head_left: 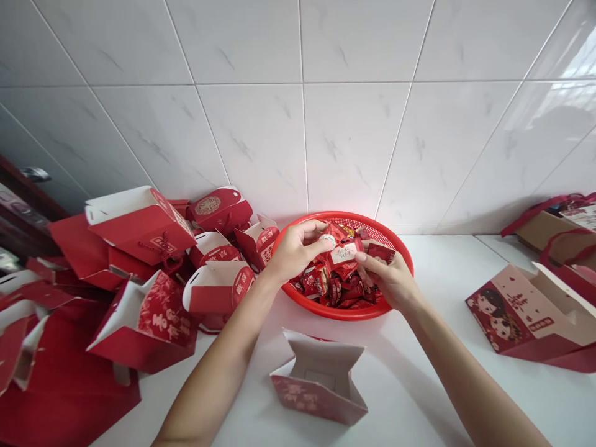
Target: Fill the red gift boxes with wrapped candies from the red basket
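Left hand (300, 251) and right hand (391, 273) pinching a white-labelled glossy red packet (343, 254), script unreadable, above a round red plastic basket (344, 314), open red-and-white cardboard box (316, 397) on white table (395, 403), leftward red boxes (218, 292) reading 歡喜, rightward pink-and-red box (526, 310) marked 囍

Red packet (343, 253) with a pale label and some dark scribbly writing on it, held label-up over the basket (354, 315). That one's bright red plastic, roundish, sitting upright with little holes in the side. Inside it's just a jumble of shiny red sweets (342, 292), all wrapped.
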Available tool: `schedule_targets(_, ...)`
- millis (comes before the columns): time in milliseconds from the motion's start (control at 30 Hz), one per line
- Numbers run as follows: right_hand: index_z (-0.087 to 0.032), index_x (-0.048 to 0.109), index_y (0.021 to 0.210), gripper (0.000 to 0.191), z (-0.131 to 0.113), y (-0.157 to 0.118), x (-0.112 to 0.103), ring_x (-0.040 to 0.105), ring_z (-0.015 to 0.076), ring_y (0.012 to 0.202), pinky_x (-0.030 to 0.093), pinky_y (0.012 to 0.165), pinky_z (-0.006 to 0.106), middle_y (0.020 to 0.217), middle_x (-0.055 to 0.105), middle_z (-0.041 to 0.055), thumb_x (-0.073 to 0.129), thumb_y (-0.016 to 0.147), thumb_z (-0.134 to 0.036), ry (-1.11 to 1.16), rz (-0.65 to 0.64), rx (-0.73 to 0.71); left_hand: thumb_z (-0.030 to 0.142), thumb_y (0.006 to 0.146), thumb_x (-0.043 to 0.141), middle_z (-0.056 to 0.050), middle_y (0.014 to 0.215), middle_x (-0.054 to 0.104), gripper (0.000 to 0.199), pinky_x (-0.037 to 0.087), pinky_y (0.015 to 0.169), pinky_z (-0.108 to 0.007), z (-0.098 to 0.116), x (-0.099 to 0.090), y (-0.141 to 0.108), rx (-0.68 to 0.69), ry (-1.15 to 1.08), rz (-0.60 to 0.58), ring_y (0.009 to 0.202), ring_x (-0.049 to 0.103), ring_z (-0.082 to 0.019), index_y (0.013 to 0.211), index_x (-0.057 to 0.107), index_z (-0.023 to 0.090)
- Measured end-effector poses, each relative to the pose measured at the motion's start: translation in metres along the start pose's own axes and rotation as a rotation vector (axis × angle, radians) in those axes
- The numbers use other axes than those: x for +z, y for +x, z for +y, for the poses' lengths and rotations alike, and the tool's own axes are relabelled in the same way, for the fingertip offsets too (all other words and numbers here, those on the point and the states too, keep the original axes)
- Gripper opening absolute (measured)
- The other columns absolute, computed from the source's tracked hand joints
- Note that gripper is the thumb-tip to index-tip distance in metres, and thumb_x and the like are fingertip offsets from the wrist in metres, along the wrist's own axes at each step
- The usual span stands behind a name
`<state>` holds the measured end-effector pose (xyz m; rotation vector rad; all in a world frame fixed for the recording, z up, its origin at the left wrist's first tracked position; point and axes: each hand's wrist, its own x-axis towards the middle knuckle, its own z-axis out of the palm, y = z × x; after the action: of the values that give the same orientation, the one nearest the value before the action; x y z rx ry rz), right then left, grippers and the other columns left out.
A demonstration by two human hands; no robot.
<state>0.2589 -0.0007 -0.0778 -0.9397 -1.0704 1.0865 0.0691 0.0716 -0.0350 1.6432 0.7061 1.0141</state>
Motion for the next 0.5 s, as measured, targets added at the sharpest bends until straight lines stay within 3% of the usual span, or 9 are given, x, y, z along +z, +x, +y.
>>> schedule_targets(100, -0.02, 0.065, 0.068, 0.039, 0.001, -0.002, 0.0, 0.041, 0.0111, 0.046, 0.029, 0.048, 0.029, 0.05, 0.052, -0.0039, 0.091, 0.072, -0.049, -0.065, -0.05, -0.03, 0.034, 0.073, 0.081, -0.004, 0.093, 0.074, 0.026, 0.052, 0.086, -0.032, 0.002, 0.003, -0.003, 0.026, 0.024, -0.001, 0.091, 0.067, -0.021, 0.09, 0.073, 0.016)
schedule_targets(200, -0.021, 0.064, 0.067, 0.04, 0.003, -0.002, -0.001, 0.04, 0.0113, 0.049, 0.029, 0.049, 0.029, 0.052, 0.052, -0.0042, 0.09, 0.075, -0.049, -0.072, -0.025, -0.06, 0.035, 0.073, 0.081, -0.003, 0.089, 0.075, 0.028, 0.053, 0.084, -0.031, 0.004, 0.005, -0.003, 0.038, -0.055, 0.031, 0.087, 0.069, -0.02, 0.093, 0.073, 0.017)
schedule_targets(400, -0.021, 0.063, 0.063, 0.04, 0.002, -0.004, 0.0, 0.043, 0.0119, 0.053, 0.037, 0.052, 0.029, 0.057, 0.055, -0.0033, 0.09, 0.075, -0.047, -0.098, 0.053, -0.134, 0.03, 0.071, 0.08, 0.001, 0.084, 0.076, 0.044, 0.054, 0.084, -0.032, 0.001, -0.001, 0.0, 0.038, -0.124, 0.244, 0.081, 0.071, -0.019, 0.113, 0.069, 0.021)
schedule_targets(500, -0.022, 0.065, 0.065, 0.037, -0.004, -0.006, 0.003, 0.043, 0.012, 0.052, 0.038, 0.051, 0.029, 0.058, 0.056, -0.0033, 0.093, 0.07, -0.046, -0.122, 0.077, -0.126, 0.031, 0.075, 0.077, 0.0, 0.086, 0.076, 0.035, 0.053, 0.084, -0.032, 0.002, -0.006, 0.0, 0.058, -0.005, 0.196, 0.086, 0.071, -0.02, 0.109, 0.073, 0.021)
